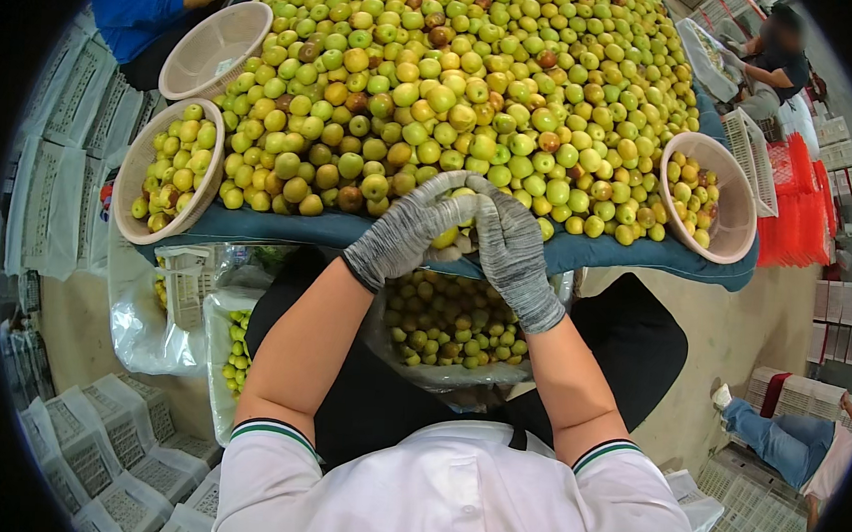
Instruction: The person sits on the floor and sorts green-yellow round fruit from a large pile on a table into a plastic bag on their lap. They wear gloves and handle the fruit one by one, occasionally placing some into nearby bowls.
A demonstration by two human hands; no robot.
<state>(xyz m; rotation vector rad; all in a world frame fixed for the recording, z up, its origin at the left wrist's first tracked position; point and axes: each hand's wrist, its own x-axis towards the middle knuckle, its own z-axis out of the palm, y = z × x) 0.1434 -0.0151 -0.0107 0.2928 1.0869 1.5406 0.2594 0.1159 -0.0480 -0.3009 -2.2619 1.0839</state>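
Green, yellow and brown-flushed jujube fruits [433,95] lie heaped on a table with a blue cloth edge [612,258]. At the near edge, both my hands wear grey knit gloves and meet with fingertips touching. My left hand [413,226] curls round a yellow-green fruit [444,238]; another shows between the hands. My right hand [509,241] leans against the left from the right side; whether it grips a fruit is hidden. Below them, between my knees, a lined container [457,371] holds more fruits. A pink plastic basket [212,185] with fruits stands left, another [739,208] right.
A third pink basket [185,59] sits at the upper left beside a person in a blue sleeve [134,11]. Another person [773,67] sits at the upper right; one more [782,431] is at the lower right. Plastic crates [115,438] and red mesh material [795,211] flank the table.
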